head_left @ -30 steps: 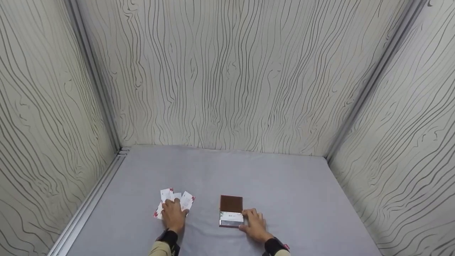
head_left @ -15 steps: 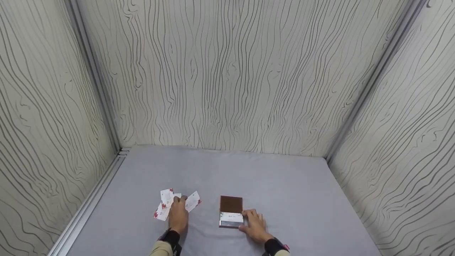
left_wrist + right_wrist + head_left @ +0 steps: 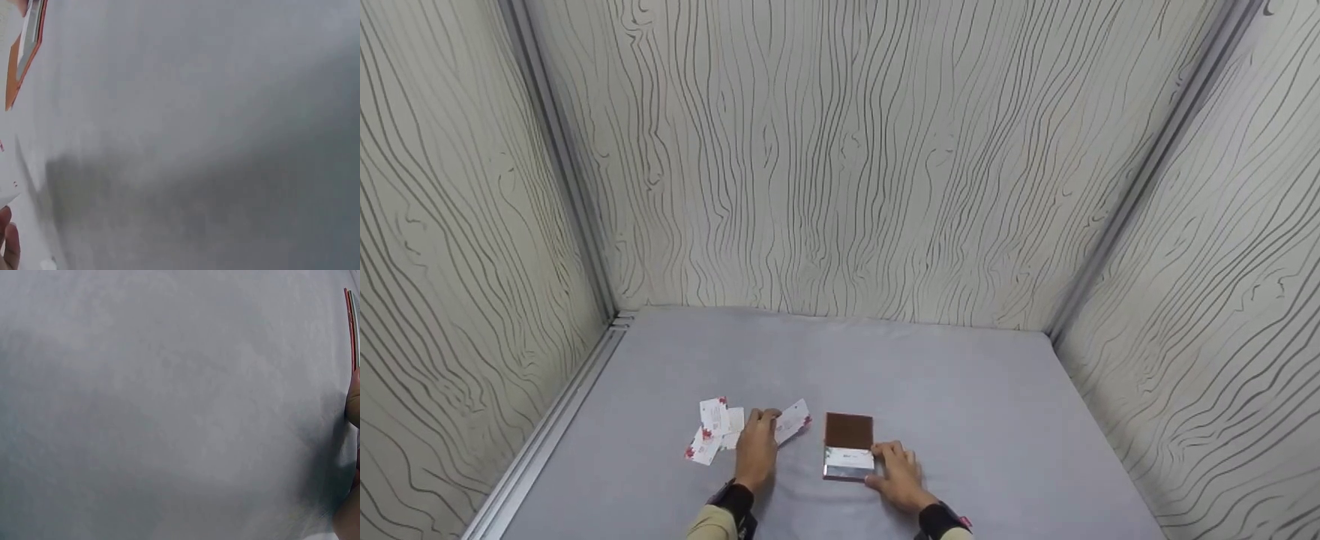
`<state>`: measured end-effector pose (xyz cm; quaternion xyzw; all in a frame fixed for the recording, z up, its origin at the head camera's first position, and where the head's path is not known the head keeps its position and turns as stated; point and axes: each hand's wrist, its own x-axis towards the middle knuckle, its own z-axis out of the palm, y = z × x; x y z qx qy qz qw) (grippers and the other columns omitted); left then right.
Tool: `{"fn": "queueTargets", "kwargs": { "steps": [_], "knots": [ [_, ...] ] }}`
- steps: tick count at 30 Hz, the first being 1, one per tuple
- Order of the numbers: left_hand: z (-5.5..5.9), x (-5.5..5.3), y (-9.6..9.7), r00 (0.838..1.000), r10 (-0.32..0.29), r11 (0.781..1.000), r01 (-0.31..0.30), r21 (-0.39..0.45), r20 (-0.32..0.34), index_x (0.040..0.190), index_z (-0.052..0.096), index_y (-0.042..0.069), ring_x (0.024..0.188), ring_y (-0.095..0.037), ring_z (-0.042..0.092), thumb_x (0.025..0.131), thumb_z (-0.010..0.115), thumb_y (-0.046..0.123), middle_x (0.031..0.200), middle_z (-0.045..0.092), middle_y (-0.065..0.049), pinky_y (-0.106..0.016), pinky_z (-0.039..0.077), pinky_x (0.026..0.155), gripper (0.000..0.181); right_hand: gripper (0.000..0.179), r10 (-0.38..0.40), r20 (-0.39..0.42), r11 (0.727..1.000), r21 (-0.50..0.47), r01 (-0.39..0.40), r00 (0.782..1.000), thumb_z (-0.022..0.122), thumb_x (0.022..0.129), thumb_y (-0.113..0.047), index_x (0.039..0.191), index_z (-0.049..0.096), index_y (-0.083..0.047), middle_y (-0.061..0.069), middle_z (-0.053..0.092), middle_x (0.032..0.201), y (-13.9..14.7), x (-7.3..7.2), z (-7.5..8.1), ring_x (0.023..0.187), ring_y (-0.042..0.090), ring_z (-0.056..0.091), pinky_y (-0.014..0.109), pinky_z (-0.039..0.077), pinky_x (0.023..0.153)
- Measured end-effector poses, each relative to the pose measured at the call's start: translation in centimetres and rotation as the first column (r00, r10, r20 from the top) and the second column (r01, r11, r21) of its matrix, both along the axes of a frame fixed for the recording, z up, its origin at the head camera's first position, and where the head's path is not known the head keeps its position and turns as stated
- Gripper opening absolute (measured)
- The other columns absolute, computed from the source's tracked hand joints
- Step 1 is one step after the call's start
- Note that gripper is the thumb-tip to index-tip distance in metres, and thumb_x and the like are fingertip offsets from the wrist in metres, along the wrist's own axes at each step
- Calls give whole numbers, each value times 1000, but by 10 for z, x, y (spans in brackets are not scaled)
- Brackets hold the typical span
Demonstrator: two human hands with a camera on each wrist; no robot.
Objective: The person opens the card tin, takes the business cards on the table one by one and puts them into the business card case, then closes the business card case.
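My left hand (image 3: 757, 448) pinches a white card with red flowers (image 3: 793, 421) between fingers and thumb, to the left of a brown card holder (image 3: 849, 430). The holder lies unfolded on the grey cloth, and a white card with a green pattern (image 3: 849, 457) sits in its lower pocket. At the holder's right edge, my right hand (image 3: 898, 475) grips the side between thumb and fingers. In the left wrist view the holder (image 3: 25, 53) shows at the upper left, with left fingertips (image 3: 11, 244) at the lower left. The right thumb (image 3: 353, 402) borders the right wrist view.
Several white cards with red flowers (image 3: 712, 416) overlap in a loose pile left of my left hand. Grey cloth (image 3: 960, 390) covers the table, and wood-patterned panels (image 3: 825, 165) enclose it at the back and sides. A metal rail (image 3: 547, 427) runs along the left edge.
My left hand has moved right from the pile, drawing one card out toward the holder; the other cards stay behind. My right hand keeps its place at the holder.
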<state>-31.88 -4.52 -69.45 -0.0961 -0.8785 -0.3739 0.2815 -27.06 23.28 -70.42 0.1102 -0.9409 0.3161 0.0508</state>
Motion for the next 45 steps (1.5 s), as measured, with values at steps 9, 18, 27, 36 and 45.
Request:
{"fn": "queueTargets", "kwargs": {
  "steps": [9,18,27,36,45],
  "knots": [
    [9,5,26,985,-157,986,161,43,-77,100,67,2,75,-21,59,90,62,-7,89,58,-7,-37,51,66,14,46,-8,18,1000,-6,8,1000,80,76,-18,114,59,-5,14,52,119,0,0,-4,95,29,42,47,36,76],
    [11,7,48,968,-248,966,249,69,-27,100,67,4,77,-16,60,93,61,-5,89,59,-4,-33,52,66,13,48,-6,2,1000,-2,6,1000,80,76,-18,116,59,-4,14,52,118,0,1,-1,96,31,43,48,36,77],
    [10,12,59,943,-329,941,324,95,49,101,65,3,85,-19,63,92,61,-6,94,62,-5,-36,54,73,14,46,-18,28,1000,-7,19,999,80,76,-19,116,60,-6,13,52,119,-1,0,-3,95,29,41,46,34,77],
    [7,14,62,941,-329,944,330,2,83,103,69,10,79,-13,60,96,59,3,93,60,-1,-33,52,69,14,46,-20,29,1000,-2,20,999,80,77,-22,115,59,-7,12,52,118,0,-1,-3,97,29,42,47,36,78],
    [2,13,64,934,-349,934,354,-51,77,103,70,9,79,-14,60,90,64,-4,91,56,1,-34,52,69,20,47,1,20,1000,-28,0,1000,79,79,-22,118,58,-8,12,51,119,0,0,-1,98,29,42,45,35,79]
  ]
}}
